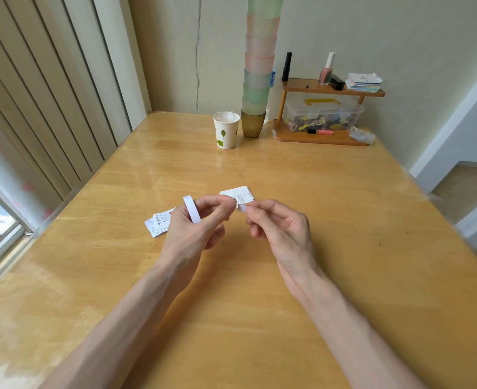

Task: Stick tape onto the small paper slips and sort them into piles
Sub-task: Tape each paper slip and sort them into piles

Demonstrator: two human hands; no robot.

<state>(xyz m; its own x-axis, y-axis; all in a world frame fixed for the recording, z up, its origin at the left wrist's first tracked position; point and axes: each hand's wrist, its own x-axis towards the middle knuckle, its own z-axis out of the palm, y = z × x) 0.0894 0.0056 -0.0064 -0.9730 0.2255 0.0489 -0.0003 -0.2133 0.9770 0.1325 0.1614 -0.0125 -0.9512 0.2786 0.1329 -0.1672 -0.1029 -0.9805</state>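
Left hand (192, 231) grips the white tape roll (191, 211); right hand (279, 228) pinches the tape end (241, 208) beside it. One slip pile (158, 224) lies left of the roll, a second slip pile (238, 194) beyond it. Pulled crookedly, tape may fold onto itself.

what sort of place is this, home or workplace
Most likely a room at home: a wooden table beside vertical blinds, a small shelf holding a nail polish bottle, and a tall stack of pastel cups.
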